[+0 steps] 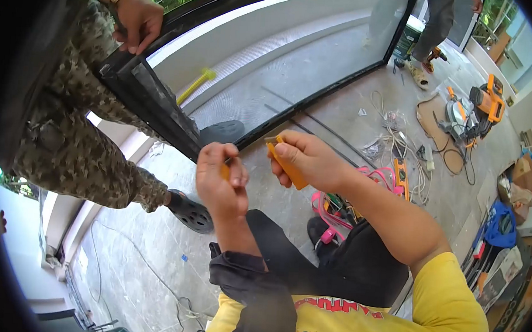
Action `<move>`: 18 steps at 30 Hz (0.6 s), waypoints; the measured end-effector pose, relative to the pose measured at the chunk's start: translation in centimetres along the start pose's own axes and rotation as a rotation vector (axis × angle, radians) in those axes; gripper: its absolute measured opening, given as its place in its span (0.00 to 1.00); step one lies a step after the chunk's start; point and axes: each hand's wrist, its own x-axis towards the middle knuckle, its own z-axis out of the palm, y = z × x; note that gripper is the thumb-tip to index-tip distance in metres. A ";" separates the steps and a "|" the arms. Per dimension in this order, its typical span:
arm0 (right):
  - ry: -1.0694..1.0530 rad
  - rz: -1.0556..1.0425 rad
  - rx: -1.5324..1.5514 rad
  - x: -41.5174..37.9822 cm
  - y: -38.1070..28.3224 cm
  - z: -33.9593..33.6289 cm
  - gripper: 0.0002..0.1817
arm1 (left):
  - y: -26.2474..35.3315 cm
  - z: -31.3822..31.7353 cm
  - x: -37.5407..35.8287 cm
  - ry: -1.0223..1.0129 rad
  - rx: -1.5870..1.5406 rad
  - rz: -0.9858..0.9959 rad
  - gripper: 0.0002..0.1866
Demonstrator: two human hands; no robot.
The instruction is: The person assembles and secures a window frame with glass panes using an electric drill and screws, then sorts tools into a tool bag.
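My right hand [300,159] is closed around a flat yellow-orange piece [290,167] with a dull greyish end pointing up and left; its exact kind I cannot make out. To its left, my left hand [221,178] is raised with curled fingers, and a small orange piece [225,172] shows between them. The two hands are apart. Just beyond them stands a large black-framed glass panel [302,65], tilted, its lower corner near my left hand. Another person's hand [139,21] rests on the frame's left end.
A person in camouflage trousers [78,154] stands at the left, another person's leg [436,27] at the back. On the floor are an orange saw [488,100], a drill [434,54], cables [396,134], a spirit level [401,177] and a pink strap [329,221]. Boxes line the right.
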 end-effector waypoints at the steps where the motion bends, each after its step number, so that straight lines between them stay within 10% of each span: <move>1: 0.027 -0.087 0.017 0.1 0.1 -0.2 0.16 | -0.5 0.2 -0.1 -0.027 0.113 -0.014 0.08; 13: 0.192 -0.286 0.059 0.4 -0.2 -0.7 0.13 | -3.9 1.2 -0.9 -0.252 0.733 0.123 0.13; 18: 0.397 -0.596 -0.536 -0.4 -1.6 -1.6 0.10 | -4.2 0.8 -0.8 -0.218 0.835 0.201 0.11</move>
